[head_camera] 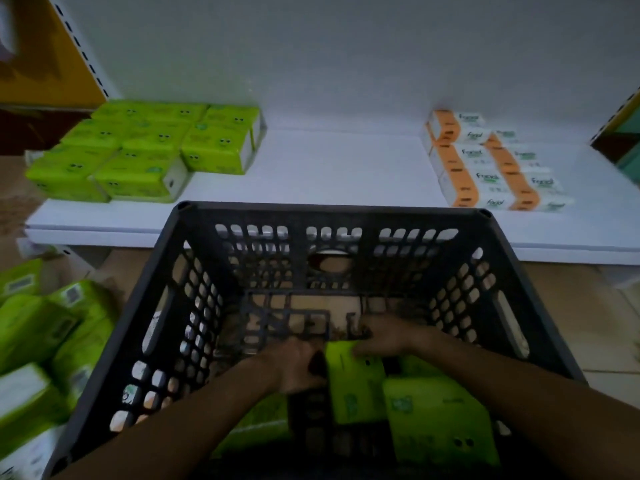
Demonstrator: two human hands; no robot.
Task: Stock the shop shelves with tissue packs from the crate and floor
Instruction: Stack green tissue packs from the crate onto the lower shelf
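Observation:
Both my hands reach down into a black plastic crate (194, 271) that stands in front of the low white shelf (329, 168). My left hand (298, 367) grips the left edge of a green tissue pack (358, 386) near the crate's floor. My right hand (384, 336) holds the same pack at its far top edge. A second green pack (440, 420) lies to its right, and another (256, 427) shows under my left forearm. Several green packs (145, 147) lie stacked on the shelf's left end.
Orange-and-white tissue packs (491, 164) lie on the shelf's right end. More green packs (41, 341) are piled on the floor left of the crate. The shelf's middle is bare white. A yellow upright (52, 57) with slots stands at the far left.

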